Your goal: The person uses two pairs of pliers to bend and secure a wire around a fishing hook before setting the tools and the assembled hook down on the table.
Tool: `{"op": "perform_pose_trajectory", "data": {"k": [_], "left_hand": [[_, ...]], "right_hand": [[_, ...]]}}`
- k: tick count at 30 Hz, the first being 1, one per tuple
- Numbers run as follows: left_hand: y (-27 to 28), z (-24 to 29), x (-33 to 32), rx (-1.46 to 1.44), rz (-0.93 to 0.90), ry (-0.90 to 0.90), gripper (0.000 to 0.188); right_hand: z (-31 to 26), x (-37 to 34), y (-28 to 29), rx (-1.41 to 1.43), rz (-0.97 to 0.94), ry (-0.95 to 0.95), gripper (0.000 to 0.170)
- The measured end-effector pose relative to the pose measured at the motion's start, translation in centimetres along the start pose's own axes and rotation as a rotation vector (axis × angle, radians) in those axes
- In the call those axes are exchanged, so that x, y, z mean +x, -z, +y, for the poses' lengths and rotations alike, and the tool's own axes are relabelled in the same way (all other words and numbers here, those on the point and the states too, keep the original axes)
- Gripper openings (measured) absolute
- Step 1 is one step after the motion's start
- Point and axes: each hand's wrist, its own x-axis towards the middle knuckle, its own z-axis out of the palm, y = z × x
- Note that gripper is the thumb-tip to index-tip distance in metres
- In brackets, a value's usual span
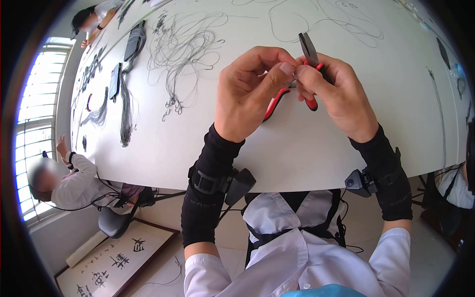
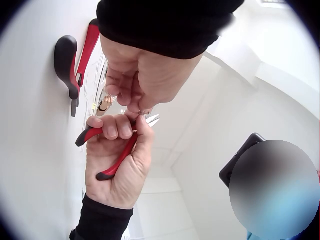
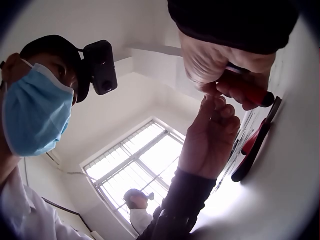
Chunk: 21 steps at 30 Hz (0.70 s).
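Red-and-black pliers (image 1: 308,47) lie in the right hand (image 1: 341,91), jaws pointing away from the body; in the left wrist view their handles (image 2: 120,162) cross that palm under curled fingers. The right thumb and forefinger meet the fingertips of the left hand (image 1: 252,91), which pinch something tiny and shiny (image 2: 142,114). Its shape is mostly hidden by the fingers. A second red-handled tool (image 1: 277,104) rests on the table just beneath the hands, also seen in the right wrist view (image 3: 255,145).
Tangled thin line with hooks (image 1: 173,59) spreads over the white table (image 1: 307,153) at the upper left. Bundled dark strands (image 1: 126,109) and two phones (image 1: 115,81) lie farther left. Other people sit at the left and right edges. A framed calligraphy sheet (image 1: 118,257) is on the floor.
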Motion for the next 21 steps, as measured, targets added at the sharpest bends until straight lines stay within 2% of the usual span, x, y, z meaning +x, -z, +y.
{"op": "perform_pose_trajectory", "data": {"k": [2,6,21], "left_hand": [[0.01,0.04,0.02,-0.013,0.017,-0.006,0.016],[0.43,-0.04,0.02,0.089,0.059,-0.007,0.015],[0.13,-0.16,0.08,0.083,0.003,-0.024,0.013]], "right_hand": [[0.22,0.07,0.22,0.029,-0.028,-0.057,0.032],[0.05,0.14,0.14,0.047,-0.015,-0.016,0.031],[0.44,0.14,0.33,0.005,-0.013,0.020,0.032]]}}
